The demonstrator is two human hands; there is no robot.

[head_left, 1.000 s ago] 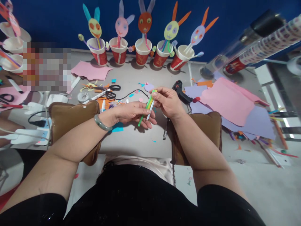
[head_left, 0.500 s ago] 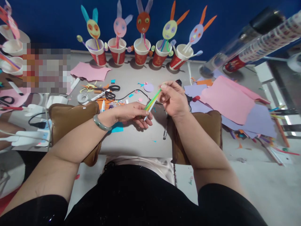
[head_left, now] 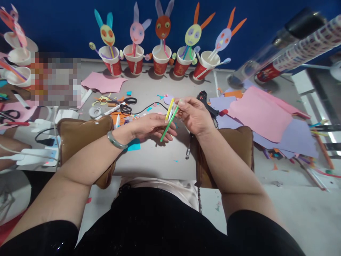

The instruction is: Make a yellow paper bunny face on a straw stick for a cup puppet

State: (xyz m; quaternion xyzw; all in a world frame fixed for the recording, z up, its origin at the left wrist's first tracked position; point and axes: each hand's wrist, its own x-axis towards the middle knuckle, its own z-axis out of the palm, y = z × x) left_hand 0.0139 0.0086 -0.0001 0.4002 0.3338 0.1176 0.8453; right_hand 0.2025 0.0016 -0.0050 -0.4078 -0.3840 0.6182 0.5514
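Over the middle of the table my left hand point(head_left: 157, 127) pinches a short yellow stick point(head_left: 169, 109) and a white stick point(head_left: 171, 116) between thumb and fingers, its other fingers spread below. Facing it, my right hand point(head_left: 195, 114) has thumb and fingertips closed on the top of a thin green stick point(head_left: 169, 122). This stick slants down and left, passing in front of my left fingers. I cannot tell whether the sticks are straws or pipe cleaners. Behind my right hand a black glue gun point(head_left: 205, 101) is partly hidden.
Several red-and-white paper cups point(head_left: 135, 64) with paper rabbit heads line the back. Scissors point(head_left: 130, 101), a tape roll point(head_left: 95, 112) and scraps lie left. Pink paper point(head_left: 262, 113) and purple paper point(head_left: 295, 135) lie right. Brown cushions point(head_left: 82, 138) flank the table's front.
The green stick has come away from the yellow and white ones and now crosses in front of my left fingers. My right hand has moved slightly down.
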